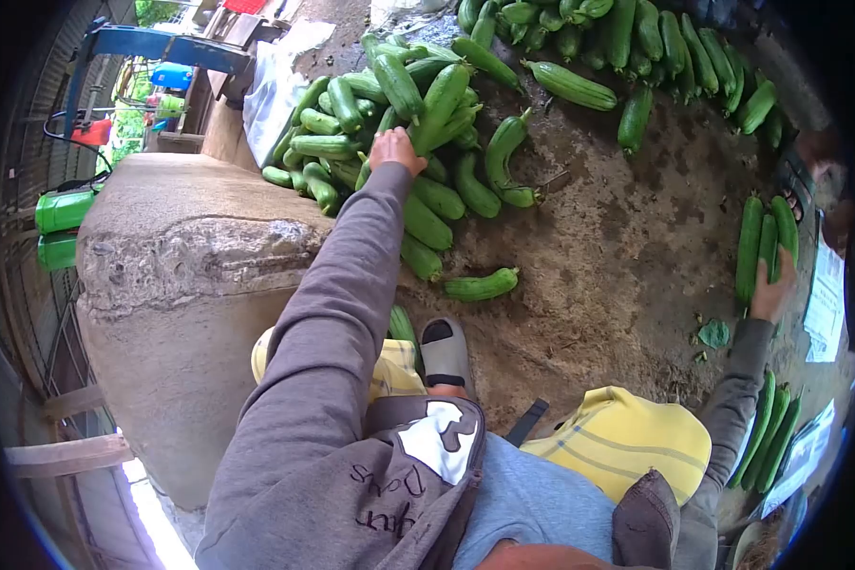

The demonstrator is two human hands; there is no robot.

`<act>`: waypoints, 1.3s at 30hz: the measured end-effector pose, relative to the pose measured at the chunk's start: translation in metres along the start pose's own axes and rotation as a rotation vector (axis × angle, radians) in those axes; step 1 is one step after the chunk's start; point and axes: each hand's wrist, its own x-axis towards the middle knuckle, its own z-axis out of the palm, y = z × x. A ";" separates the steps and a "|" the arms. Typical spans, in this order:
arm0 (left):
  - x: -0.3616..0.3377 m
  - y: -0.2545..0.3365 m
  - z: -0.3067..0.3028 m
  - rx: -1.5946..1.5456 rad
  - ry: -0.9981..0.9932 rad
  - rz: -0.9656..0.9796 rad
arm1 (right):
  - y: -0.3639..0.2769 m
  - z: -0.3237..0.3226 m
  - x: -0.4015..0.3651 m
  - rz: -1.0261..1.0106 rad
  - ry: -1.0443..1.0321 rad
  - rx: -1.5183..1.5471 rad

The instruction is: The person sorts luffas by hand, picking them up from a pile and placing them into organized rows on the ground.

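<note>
My left hand (394,150) reaches into a large heap of green sponge gourds, its fingers closed round the lower end of a long pale-green sponge gourd (442,103). Other gourds (330,146) press close on both sides of it. Off to the right, my right hand (775,287) grips the near end of a sponge gourd (768,237) in a short row on the floor. Another gourd (749,242) lies against it on the left. The fingertips of my right hand are partly hidden among the gourds.
A concrete block (190,256) stands left of the heap. Single gourds (483,285) lie on the stained floor (598,256). A second pile (674,47) is at the back, with another person's foot (796,201) at right. More gourds (768,442) and newspaper (826,304) are at right.
</note>
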 end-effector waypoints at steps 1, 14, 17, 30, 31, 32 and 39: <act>0.004 0.001 -0.004 -0.074 -0.076 -0.031 | -0.032 -0.010 0.003 -0.041 -0.029 0.063; -0.034 0.103 -0.051 0.033 0.088 0.893 | -0.245 0.021 -0.035 -0.003 -0.594 0.845; -0.050 0.128 -0.074 -0.094 0.221 0.892 | -0.254 0.027 -0.054 0.074 -0.724 0.922; -0.152 0.208 -0.047 -1.416 -0.687 0.541 | -0.239 0.013 -0.038 0.880 -0.498 1.612; -0.150 0.208 -0.046 -1.256 -0.560 0.649 | -0.229 0.012 -0.033 0.862 -0.474 1.540; -0.151 0.202 -0.044 -1.087 -0.437 0.731 | -0.211 0.004 -0.028 0.727 -0.454 1.332; -0.112 0.131 0.007 -0.486 0.103 0.489 | -0.077 -0.003 0.003 0.277 -0.219 -0.069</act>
